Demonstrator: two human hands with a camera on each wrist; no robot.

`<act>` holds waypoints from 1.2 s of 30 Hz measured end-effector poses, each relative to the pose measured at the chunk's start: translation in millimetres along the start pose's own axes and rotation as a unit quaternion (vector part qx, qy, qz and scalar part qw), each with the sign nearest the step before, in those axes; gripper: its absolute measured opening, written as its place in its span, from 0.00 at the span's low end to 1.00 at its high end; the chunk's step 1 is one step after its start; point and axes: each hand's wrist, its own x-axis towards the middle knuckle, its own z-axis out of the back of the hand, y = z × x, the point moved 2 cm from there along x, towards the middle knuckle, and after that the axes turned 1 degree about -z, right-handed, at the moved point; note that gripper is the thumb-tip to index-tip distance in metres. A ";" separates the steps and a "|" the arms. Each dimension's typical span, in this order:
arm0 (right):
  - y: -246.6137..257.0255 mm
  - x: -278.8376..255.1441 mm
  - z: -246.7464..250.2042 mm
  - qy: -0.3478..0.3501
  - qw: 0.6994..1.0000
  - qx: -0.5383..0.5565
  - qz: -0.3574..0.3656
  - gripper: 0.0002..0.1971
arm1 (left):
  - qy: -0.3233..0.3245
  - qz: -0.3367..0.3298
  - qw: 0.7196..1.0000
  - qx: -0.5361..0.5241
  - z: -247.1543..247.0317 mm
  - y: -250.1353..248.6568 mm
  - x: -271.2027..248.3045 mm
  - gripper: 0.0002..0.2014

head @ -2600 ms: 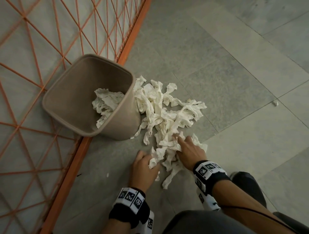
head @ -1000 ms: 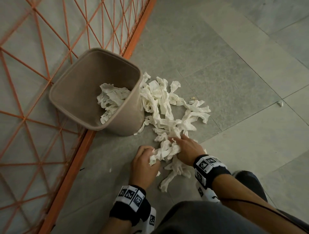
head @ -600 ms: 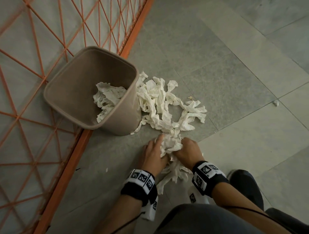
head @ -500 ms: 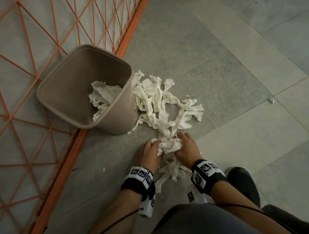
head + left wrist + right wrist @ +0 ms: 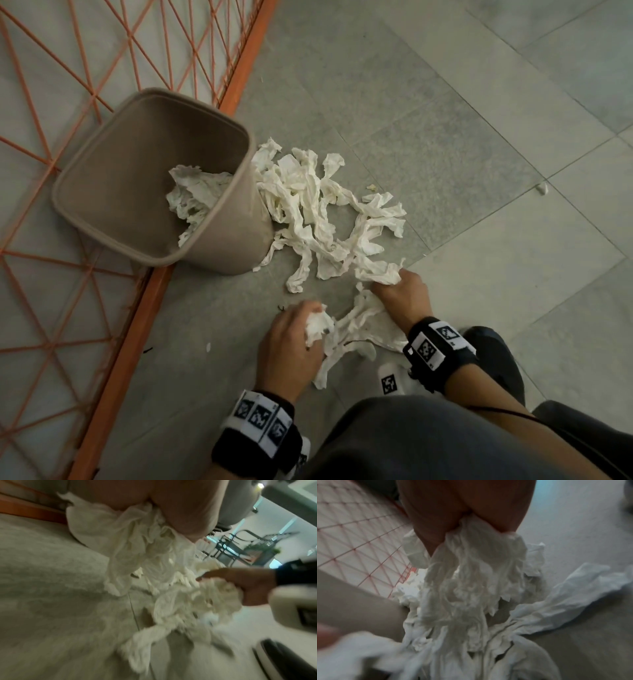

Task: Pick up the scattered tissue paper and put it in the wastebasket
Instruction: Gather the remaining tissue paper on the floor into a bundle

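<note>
We note the left hand (image 5: 291, 346) and right hand (image 5: 404, 294) each clutching wads of tissue paper (image 5: 318, 212) strewn ahead beside the wastebasket (image 5: 219, 240); light, soft, tear-prone, best bunched whole.

Crumpled white tissue paper (image 5: 318, 212) strewn on floor beside tilted beige wastebasket (image 5: 226, 246), more wadded inside.
</note>
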 end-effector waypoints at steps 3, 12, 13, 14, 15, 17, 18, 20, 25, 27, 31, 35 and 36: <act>-3.1 2.5 2.7 -0.039 0.998 0.022 0.036 0.05 | 0.137 0.017 0.985 0.099 -40.1 0.6 -6.9 0.30; -24.0 -14.3 -1.8 0.023 0.993 -0.092 0.075 0.25 | 0.098 0.031 0.992 0.079 -58.2 22.6 -5.1 0.14; -28.9 -16.9 -4.6 0.051 0.989 -0.124 0.060 0.33 | 0.079 0.049 0.994 0.052 -49.7 23.1 -2.9 0.13; -34.8 -19.5 -7.9 0.082 0.982 -0.162 0.049 0.39 | 0.058 0.064 0.996 0.029 -41.3 23.9 -0.4 0.12; -40.9 -22.7 -11.1 0.106 0.972 -0.203 0.050 0.42 | 0.035 0.068 0.997 0.013 -32.5 23.2 2.7 0.11; -51.2 -28.1 -16.9 0.123 0.950 -0.280 0.068 0.39 | -0.012 0.070 0.997 0.006 -15.0 20.5 11.4 0.11; -55.9 -29.2 -18.8 0.118 0.944 -0.299 0.077 0.34 | -0.024 0.077 0.997 0.006 -8.4 19.4 17.9 0.12; -61.9 -29.7 -20.6 0.104 0.941 -0.311 0.088 0.25 | -0.020 0.098 0.995 0.005 -2.1 17.9 34.6 0.18; -60.3 -24.8 -19.9 0.092 0.957 -0.264 0.075 0.18 | 0.046 0.156 0.984 0.072 -17.5 30.0 74.8 0.33; -53.5 -21.8 -17.1 0.056 0.967 -0.228 0.096 0.11 | 0.046 0.162 0.982 0.088 -23.7 33.8 79.3 0.26; -31.0 -12.0 -11.8 -0.017 0.982 -0.137 0.130 0.02 | -0.007 0.136 0.989 0.063 -15.9 31.5 72.3 0.11; 2.6 -3.0 -4.6 -0.023 0.988 -0.086 0.125 0.07 | -0.102 0.103 0.989 -0.009 16.2 25.1 54.3 0.11; 10.2 -1.4 -2.8 -0.023 0.992 -0.067 0.109 0.10 | -0.134 0.092 0.986 -0.040 26.3 24.2 47.9 0.11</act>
